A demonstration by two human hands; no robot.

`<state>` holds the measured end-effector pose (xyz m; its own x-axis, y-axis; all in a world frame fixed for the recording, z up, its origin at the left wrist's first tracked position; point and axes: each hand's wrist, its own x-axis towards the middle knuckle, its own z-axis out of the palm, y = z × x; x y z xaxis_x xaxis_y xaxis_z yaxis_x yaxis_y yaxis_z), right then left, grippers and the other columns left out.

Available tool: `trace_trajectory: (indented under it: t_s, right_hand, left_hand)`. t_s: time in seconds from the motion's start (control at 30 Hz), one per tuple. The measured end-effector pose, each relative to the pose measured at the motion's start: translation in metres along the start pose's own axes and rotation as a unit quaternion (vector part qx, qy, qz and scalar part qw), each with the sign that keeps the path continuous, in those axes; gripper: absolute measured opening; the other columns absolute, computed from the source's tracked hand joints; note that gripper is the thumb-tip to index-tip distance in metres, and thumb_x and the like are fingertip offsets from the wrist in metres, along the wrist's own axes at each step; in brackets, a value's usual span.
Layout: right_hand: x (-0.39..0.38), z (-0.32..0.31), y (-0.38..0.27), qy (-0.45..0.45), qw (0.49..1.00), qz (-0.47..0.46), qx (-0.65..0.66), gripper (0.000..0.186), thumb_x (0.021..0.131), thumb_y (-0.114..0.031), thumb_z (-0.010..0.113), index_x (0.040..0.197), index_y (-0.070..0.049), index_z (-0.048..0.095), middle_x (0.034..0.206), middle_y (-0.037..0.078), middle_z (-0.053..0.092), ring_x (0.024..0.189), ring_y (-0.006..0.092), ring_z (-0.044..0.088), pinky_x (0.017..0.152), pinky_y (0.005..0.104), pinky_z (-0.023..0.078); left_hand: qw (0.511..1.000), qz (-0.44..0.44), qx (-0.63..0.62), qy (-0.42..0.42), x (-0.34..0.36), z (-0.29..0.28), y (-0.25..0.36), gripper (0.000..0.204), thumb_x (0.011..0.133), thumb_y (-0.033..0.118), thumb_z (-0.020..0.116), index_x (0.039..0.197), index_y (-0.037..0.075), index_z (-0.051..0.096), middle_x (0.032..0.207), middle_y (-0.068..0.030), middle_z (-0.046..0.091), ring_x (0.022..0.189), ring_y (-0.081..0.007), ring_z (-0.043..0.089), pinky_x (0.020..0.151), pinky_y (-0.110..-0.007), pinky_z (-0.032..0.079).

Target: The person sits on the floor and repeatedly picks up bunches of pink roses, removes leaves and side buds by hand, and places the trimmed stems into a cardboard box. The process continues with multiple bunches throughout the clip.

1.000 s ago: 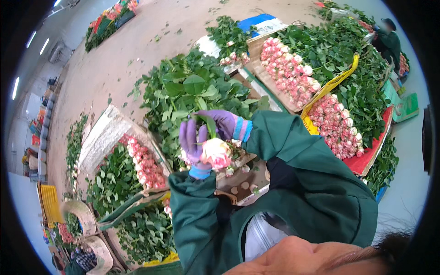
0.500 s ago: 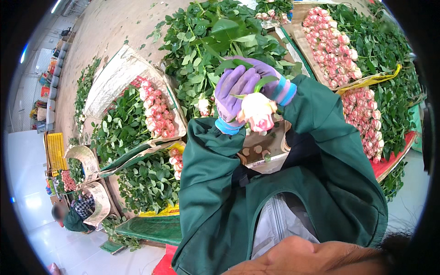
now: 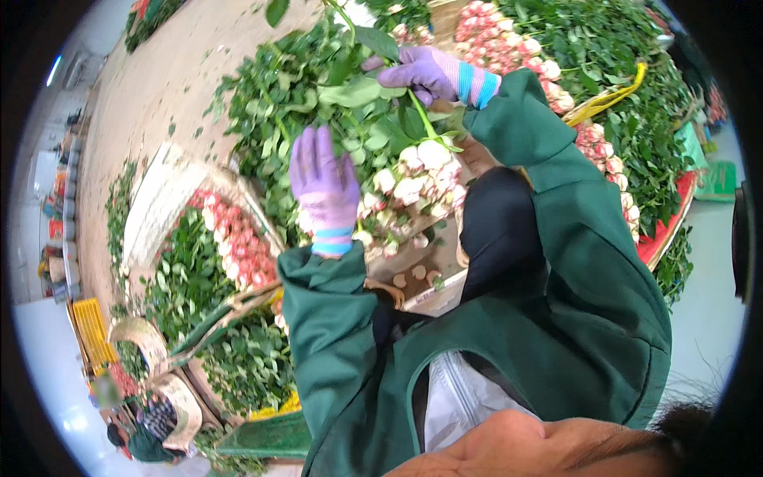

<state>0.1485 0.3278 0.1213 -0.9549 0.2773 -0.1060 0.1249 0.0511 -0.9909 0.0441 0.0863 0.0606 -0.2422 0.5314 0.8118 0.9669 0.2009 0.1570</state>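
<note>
A long-stemmed rose point(image 3: 434, 154) with a pale cream-pink bloom slants across the middle, its bloom toward me. My right hand point(image 3: 429, 71), in a purple glove with a striped cuff, is closed around its leafy stem below the bloom. My left hand point(image 3: 325, 176), gloved alike, lies flat with fingers stretched out, holding nothing, over the leaves. Beneath both hands spreads a heap of loose roses point(image 3: 383, 184), white-pink blooms nearest me and green foliage point(image 3: 270, 103) on the far side. Whether the left palm touches the leaves, I cannot tell.
Bundled pink roses lie left point(image 3: 238, 242) and right point(image 3: 509, 40), with a pale wrap sheet point(image 3: 159, 195) at the left bundle. A yellow crate point(image 3: 94, 330) stands far left, near a person in green point(image 3: 147, 444). A green board point(image 3: 266, 437) is at lower left.
My hands, together around the rose before, are now apart. The left has opened and moved left and down; the right has moved up and left with the rose. The whole view has shifted.
</note>
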Motion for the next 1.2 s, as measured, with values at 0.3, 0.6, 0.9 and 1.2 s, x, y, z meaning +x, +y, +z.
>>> trace_trajectory:
  t_s: [0.3, 0.6, 0.9, 1.2]
  right_hand:
    - [-0.084, -0.091, 0.210, 0.168, 0.817, 0.253, -0.490, 0.047, 0.095, -0.044, 0.051, 0.123, -0.007, 0.057, 0.111, 0.020, 0.066, 0.103, 0.0355, 0.064, 0.090, 0.0473, 0.049]
    - [-0.149, -0.093, 0.361, 0.133, 0.833, 0.346, -0.410, 0.042, 0.095, -0.039, 0.053, 0.125, -0.010, 0.059, 0.116, 0.019, 0.065, 0.107, 0.0378, 0.062, 0.090, 0.0480, 0.048]
    - [-0.112, -0.111, 0.405, 0.094, 0.861, 0.359, -0.348, 0.043, 0.091, -0.036, 0.061, 0.120, -0.005, 0.061, 0.085, 0.019, 0.068, 0.072, 0.0312, 0.067, 0.068, 0.0425, 0.052]
    - [-0.098, -0.120, 0.450, 0.053, 0.840, 0.389, -0.374, 0.043, 0.090, -0.045, 0.060, 0.116, -0.010, 0.064, 0.079, 0.013, 0.069, 0.060, 0.0267, 0.067, 0.062, 0.0422, 0.055]
  left_hand:
    - [0.994, -0.065, 0.000, -0.090, -0.023, -0.001, -0.016, 0.046, 0.086, -0.002, 0.064, 0.131, 0.000, 0.053, 0.123, -0.0191, 0.060, 0.111, -0.0357, 0.058, 0.094, -0.044, 0.047]
    - [0.990, -0.069, -0.006, -0.126, -0.030, 0.016, -0.016, 0.041, 0.084, -0.004, 0.062, 0.124, -0.002, 0.057, 0.120, -0.0192, 0.062, 0.111, -0.0380, 0.059, 0.097, -0.047, 0.046]
    - [0.986, -0.069, -0.011, -0.153, -0.030, 0.033, -0.013, 0.040, 0.085, -0.004, 0.063, 0.124, -0.001, 0.058, 0.120, -0.0198, 0.062, 0.111, -0.0382, 0.059, 0.096, -0.047, 0.046]
    - [0.984, -0.022, -0.032, -0.174, -0.042, 0.046, -0.023, 0.043, 0.085, -0.005, 0.062, 0.127, 0.002, 0.056, 0.124, -0.0175, 0.061, 0.114, -0.0345, 0.060, 0.098, -0.045, 0.049]
